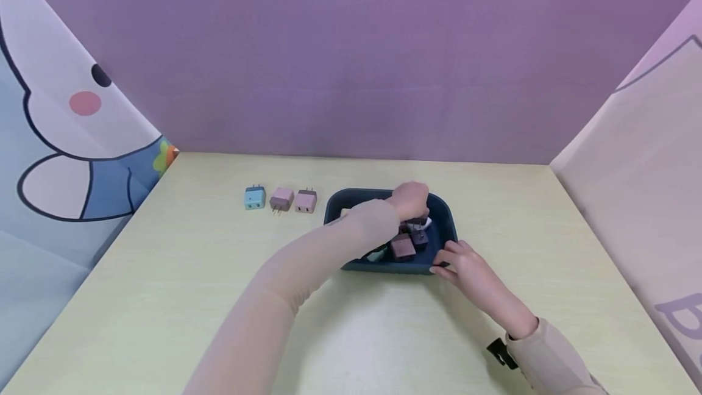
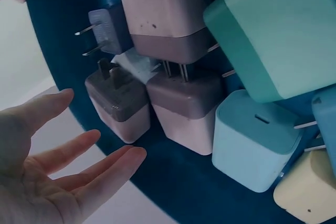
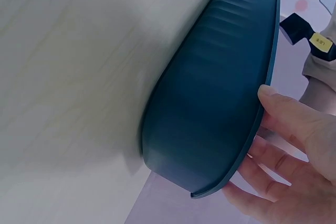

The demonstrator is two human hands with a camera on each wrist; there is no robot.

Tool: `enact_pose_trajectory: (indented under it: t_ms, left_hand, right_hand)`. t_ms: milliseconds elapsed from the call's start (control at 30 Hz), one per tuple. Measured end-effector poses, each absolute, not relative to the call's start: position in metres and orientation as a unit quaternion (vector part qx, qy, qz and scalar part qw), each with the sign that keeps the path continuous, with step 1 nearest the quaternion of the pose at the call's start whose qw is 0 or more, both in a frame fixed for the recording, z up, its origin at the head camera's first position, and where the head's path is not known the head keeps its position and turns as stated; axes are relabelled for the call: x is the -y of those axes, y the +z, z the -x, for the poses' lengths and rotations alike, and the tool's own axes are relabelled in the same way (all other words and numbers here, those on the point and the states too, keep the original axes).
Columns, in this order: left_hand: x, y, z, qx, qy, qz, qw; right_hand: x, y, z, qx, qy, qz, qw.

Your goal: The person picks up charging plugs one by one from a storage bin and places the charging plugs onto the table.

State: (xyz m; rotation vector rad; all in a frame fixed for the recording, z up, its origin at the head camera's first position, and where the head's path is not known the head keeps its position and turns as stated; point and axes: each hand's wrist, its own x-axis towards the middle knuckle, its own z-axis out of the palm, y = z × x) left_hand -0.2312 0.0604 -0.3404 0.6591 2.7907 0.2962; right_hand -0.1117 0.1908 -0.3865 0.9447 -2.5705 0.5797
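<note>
Here we are, both hands at work around a dark blue tub (image 1: 392, 267) on the pale surface (image 1: 192, 273). The left sleeve (image 1: 263, 316) stretches right across the near side, and the left hand (image 1: 411, 200) is over the inside of the tub by its far edge. The close view gives us its grip: fingers spread, no charger between them, the tips just beside a pink charger with a grey end (image 2: 118, 103). Whether they touch it, I cannot tell.

And look at the company in there! A mauve-and-pink charger (image 2: 186, 111) sits right alongside, a big green charger (image 2: 286, 40) leans in close, then comes a light blue charger (image 2: 252, 145), with a cream charger (image 2: 307, 190) next to it. A small dark charger (image 2: 111, 31) lies near the tub's wall, metal prongs out sideways.

Over to the right hand (image 1: 468, 270), at the tub's near right corner: its grip pinches the rim, thumb on one side and fingers on the other. A black clip (image 1: 501, 353) shows by the right sleeve (image 1: 548, 352).

Left of the tub, well clear of both hands, three more stand in a row on the surface: a blue charger (image 1: 255, 199), a two-tone pink charger (image 1: 282, 198) with its prongs facing the person, and a pale pink charger (image 1: 306, 202) nearest the tub. Behind it all hangs a purple cloth (image 1: 351, 53).
</note>
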Motion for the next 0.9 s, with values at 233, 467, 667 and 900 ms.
enact_pose_trajectory:
  t_ms: [233, 467, 667, 900]
  left_hand:
    - [-0.067, -0.346, 0.232, -0.963, 0.09, -0.217, 0.13]
    - [-0.074, -0.352, 0.23, -0.967, 0.091, -0.203, 0.128]
    - [-0.078, -0.356, 0.23, -0.963, 0.121, -0.187, 0.152]
    - [-0.079, -0.357, 0.233, -0.966, 0.115, -0.178, 0.147]
  right_hand:
    - [-0.191, -0.386, 0.111, 0.904, 0.205, -0.334, 0.174]
    - [-0.191, -0.386, 0.111, 0.903, 0.21, -0.332, 0.174]
    - [-0.191, -0.386, 0.11, 0.903, 0.209, -0.332, 0.174]
    - [-0.191, -0.386, 0.111, 0.902, 0.211, -0.332, 0.178]
